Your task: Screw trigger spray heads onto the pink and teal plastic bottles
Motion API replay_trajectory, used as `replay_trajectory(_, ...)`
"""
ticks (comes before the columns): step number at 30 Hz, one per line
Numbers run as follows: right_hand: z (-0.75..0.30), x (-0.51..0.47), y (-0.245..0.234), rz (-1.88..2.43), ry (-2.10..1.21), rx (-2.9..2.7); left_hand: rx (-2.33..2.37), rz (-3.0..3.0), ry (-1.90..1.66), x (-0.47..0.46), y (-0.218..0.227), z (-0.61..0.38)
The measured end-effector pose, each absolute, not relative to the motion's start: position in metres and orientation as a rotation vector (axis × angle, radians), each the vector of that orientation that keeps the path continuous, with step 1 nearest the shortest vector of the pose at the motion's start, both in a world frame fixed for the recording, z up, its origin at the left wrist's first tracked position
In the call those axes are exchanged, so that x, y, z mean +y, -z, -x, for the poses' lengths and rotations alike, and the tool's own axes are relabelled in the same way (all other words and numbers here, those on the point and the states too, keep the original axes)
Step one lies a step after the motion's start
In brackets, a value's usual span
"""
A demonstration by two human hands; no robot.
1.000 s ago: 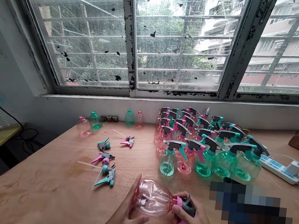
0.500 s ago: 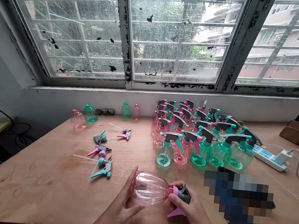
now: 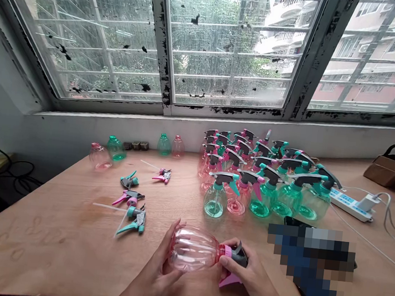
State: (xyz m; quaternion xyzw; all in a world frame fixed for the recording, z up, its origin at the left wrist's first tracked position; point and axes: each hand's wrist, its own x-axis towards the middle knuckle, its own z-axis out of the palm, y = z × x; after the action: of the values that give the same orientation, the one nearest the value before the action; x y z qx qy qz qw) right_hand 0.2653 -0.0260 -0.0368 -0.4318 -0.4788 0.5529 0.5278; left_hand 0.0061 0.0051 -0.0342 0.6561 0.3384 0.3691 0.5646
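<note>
A clear pink spray bottle (image 3: 192, 249) lies on its side between my hands near the front edge of the wooden table (image 3: 50, 236). My left hand (image 3: 158, 268) cups the bottle's round base, fingers wrapped around it. My right hand (image 3: 248, 273) grips the grey and pink trigger head (image 3: 237, 260) at the bottle's neck. The pink trigger lever pokes out below my right fingers.
Several assembled pink and green spray bottles (image 3: 261, 178) stand at the back right. Loose trigger heads (image 3: 133, 207) lie left of centre. Headless bottles (image 3: 100, 155) sit near the window sill. A power strip (image 3: 352, 205) and a brown box (image 3: 389, 170) are at the right.
The view has drifted back and up a little, so everything sits slightly lower-left in frame. My hands keep their hold on the bottle and head, with the trigger head turned slightly.
</note>
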Motion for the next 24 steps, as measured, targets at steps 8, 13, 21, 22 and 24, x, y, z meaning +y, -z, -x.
replay_trajectory(8, -0.263, -0.032, 0.034, 1.019, -1.425, -1.136, 0.850, -1.637, -0.922, -0.006, 0.025, -0.011)
replay_trajectory(13, -0.264, -0.029, 0.042, 1.012, -1.473, -1.082, 0.869, -1.734, -0.945, -0.005, 0.030, -0.012)
replay_trajectory(21, -0.263, -0.036, 0.033, 0.929, -1.715, -0.969, 1.035, -2.220, -1.061, -0.004, 0.030, -0.010)
replay_trajectory(22, -0.263, -0.037, 0.033, 0.950, -1.653, -0.994, 1.049, -2.213, -1.038, -0.006, 0.027, -0.009)
replay_trajectory(24, -0.266, -0.041, 0.032, 1.015, -1.448, -1.094, 1.032, -2.140, -0.985, -0.009, 0.021, -0.008)
